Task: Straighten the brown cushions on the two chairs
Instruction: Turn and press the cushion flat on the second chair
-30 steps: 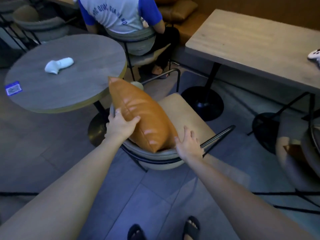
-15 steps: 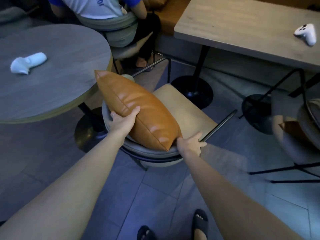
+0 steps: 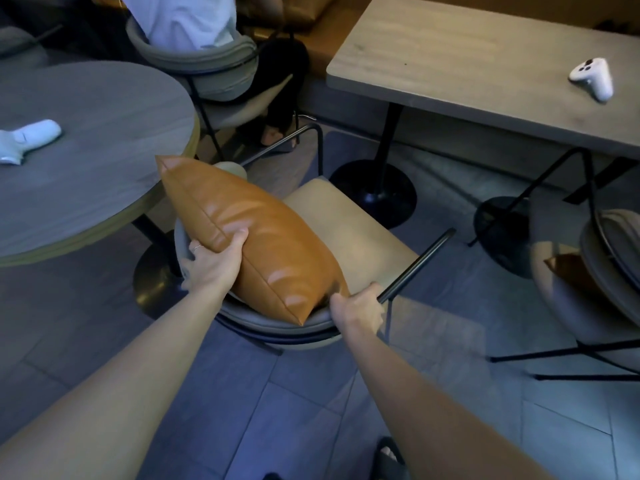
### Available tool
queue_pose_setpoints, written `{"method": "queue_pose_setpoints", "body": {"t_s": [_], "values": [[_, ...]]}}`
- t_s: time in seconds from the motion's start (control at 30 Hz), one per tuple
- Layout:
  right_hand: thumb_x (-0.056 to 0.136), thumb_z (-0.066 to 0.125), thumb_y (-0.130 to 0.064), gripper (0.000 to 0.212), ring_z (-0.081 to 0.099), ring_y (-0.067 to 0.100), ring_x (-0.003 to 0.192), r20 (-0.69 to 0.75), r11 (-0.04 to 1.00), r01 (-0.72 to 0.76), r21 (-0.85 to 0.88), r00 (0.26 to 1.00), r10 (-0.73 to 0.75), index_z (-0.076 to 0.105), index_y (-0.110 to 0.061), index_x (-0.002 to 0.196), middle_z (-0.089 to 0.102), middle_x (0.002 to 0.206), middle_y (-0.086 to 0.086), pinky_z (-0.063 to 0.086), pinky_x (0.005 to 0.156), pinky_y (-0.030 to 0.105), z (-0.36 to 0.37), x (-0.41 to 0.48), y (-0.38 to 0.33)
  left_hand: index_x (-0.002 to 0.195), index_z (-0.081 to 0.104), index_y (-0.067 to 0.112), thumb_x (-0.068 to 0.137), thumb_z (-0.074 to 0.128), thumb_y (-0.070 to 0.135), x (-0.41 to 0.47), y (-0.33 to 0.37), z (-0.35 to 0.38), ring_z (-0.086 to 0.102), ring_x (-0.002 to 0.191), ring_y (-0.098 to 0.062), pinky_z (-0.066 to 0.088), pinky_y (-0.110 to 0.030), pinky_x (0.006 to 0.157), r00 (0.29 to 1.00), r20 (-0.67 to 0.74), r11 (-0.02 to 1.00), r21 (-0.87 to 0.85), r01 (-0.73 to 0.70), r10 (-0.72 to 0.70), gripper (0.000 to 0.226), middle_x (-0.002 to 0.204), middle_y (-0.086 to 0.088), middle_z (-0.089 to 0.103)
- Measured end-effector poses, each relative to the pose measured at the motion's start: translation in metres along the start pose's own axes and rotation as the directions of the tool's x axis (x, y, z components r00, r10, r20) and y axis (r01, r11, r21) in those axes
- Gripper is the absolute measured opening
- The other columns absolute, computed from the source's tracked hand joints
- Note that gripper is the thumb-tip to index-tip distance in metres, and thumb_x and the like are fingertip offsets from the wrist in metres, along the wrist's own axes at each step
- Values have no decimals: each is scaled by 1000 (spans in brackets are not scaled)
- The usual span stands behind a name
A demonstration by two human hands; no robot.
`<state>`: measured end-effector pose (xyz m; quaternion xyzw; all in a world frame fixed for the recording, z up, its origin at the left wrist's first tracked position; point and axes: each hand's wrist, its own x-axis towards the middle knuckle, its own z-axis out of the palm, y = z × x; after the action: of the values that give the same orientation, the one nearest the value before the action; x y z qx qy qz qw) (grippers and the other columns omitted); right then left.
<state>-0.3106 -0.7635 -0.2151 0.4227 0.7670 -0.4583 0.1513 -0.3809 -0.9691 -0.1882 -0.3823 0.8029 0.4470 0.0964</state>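
A brown leather cushion stands on edge against the grey backrest of the near chair, tilted toward the round table. My left hand grips its near upper edge, thumb pressed into the leather. My right hand is closed at the cushion's lower right corner, where the chair's black armrest bar ends; whether it holds the corner or the bar I cannot tell. A second chair at the right edge holds another brown cushion, mostly hidden behind its backrest.
A round table with a white controller stands at left. A rectangular table with another white controller is at back right. A person sits in a grey chair behind. Black table bases stand on the tiled floor.
My right hand slid from the backrest rim to the cushion's lower right corner by the armrest bar. My left hand tightened on the cushion. The view moved closer and rightward.
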Motion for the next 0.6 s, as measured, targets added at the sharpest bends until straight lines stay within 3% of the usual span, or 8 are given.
{"method": "queue_pose_setpoints", "body": {"t_s": [0.17,0.27,0.37,0.6], "values": [[90,62,-17,71,57,43,123,14,998,58,-13,998,-58,30,-10,154,51,142,26,36,82,34,-32,39,-12,161,19,25,57,58,91,-12,17,21,35,144,-44,34,-60,117,999,35,999,-33,-35,36,130,164,-13,28],[90,62,-19,75,55,44,126,28,996,86,-39,996,-85,28,-13,156,50,144,26,41,89,36,-53,67,-22,160,23,26,51,58,94,-18,34,41,39,142,-43,36,-59,116,997,56,998,-47,-46,49,133,162,-11,33],[86,62,-22,77,55,44,127,30,992,102,-69,995,-100,31,-15,156,55,142,24,48,103,44,-75,97,-32,162,18,27,57,61,91,-24,52,61,37,144,-44,34,-58,118,996,76,998,-41,-51,54,129,164,-12,26],[74,61,-31,78,65,42,111,67,974,165,-155,985,-156,41,-18,148,66,125,18,59,92,55,-134,177,-50,163,8,24,74,61,84,-48,96,124,33,143,-50,33,-59,117,995,100,1000,2,10,-11,119,162,-14,17]]}}
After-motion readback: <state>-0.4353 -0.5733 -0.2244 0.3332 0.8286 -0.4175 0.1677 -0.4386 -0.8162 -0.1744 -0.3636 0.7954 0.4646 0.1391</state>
